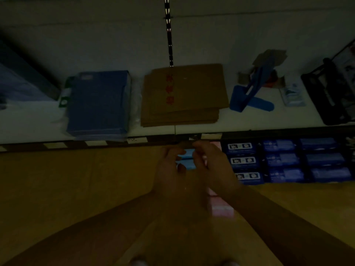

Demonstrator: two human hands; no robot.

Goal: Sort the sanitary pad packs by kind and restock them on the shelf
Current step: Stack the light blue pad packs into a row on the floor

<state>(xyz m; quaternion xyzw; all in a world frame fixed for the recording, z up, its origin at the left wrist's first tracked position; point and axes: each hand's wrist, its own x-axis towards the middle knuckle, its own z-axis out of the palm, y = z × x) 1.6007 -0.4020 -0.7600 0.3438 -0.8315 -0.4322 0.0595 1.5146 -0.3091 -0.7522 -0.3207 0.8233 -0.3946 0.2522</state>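
The view is dim. Two light blue pad packs (186,160) lie one behind the other on the wooden shelf (76,189), just under its front lip. My left hand (170,169) grips their left side with curled fingers and its thumb on the nearer pack. From the right, my right hand (209,164) curls its fingers over the same packs' right edge. A row of pink packs (221,209) runs under my right hand and forearm, partly hidden. To the right, dark blue packs (244,162) stand in rows, with further blue packs (324,160) beyond them.
Above the shelf lip, a white top surface carries a blue box in plastic wrap (98,102), flattened cardboard (182,96), a blue tape dispenser (251,91), a small white packet (293,93) and a black case (334,89). The wooden shelf left of my hands is bare.
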